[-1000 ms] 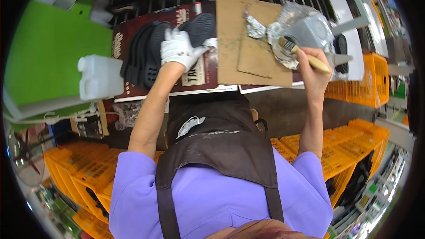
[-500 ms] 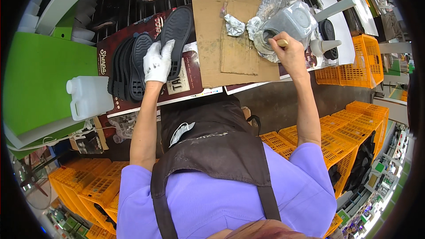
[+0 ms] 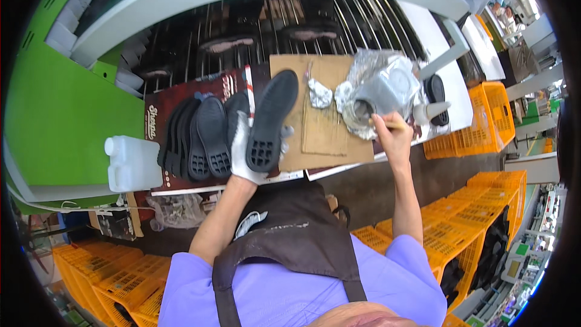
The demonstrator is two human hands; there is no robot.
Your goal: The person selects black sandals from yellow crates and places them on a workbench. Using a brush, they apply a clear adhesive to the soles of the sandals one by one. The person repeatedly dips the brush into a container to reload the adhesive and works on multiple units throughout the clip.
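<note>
My left hand (image 3: 242, 156), in a white glove, grips a black shoe sole (image 3: 277, 106) upright, its gridded heel toward me. Bare, my right hand (image 3: 396, 142) pinches the light handle of a brush (image 3: 394, 125). The brush's lower end is at the dark round mouth of a glue container (image 3: 364, 110) wrapped in crumpled foil and film; its tip is hidden. Behind the container lies a translucent plastic jug (image 3: 399, 82). More black soles (image 3: 212, 130) lean in a row beside my gloved hand.
Stained cardboard (image 3: 324, 130) lies mid-table with a crumpled foil wad (image 3: 319, 94) on it. A white jug (image 3: 134, 163) stands left; a nozzle bottle (image 3: 433, 112) is right. Dark shoes rest on the rack (image 3: 357, 18) behind. Orange crates (image 3: 469, 209) stand at both sides.
My left hand has lifted the sole off the row and moved it right, turning it over the cardboard's edge. My right hand stays at the container, the brush handle now tilted more to the right.
</note>
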